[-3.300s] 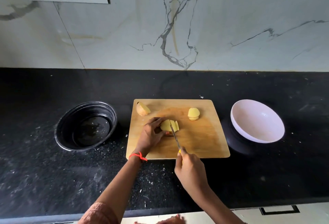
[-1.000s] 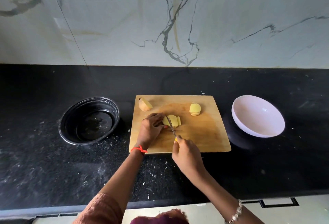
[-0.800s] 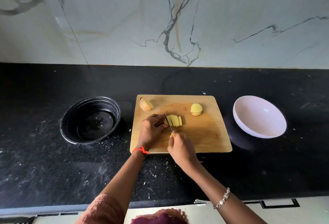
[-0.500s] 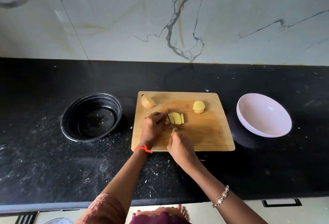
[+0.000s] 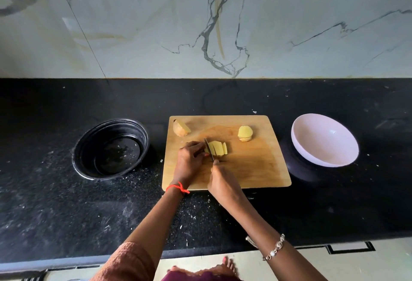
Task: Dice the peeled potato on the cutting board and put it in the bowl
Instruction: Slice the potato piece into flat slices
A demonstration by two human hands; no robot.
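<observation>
- Left hand rests on the wooden cutting board, its fingers curled down onto the left end of the potato piece and pinning it against the wood.
- Right hand is clenched round the handle of a knife. The handle is hidden in the fist, and the thin blade points away from the person, set across the potato piece just beside the left fingertips.
- Right of the blade, that piece stands in several slices leaning together.
- A potato chunk lies at the board's far-left corner, and a small stack of slices lies toward the far right, both apart from the hands.
- The white bowl sits on the black counter just right of the board.
- A black bowl sits left of the board.
- A red thread circles the left wrist and a bracelet the right.
</observation>
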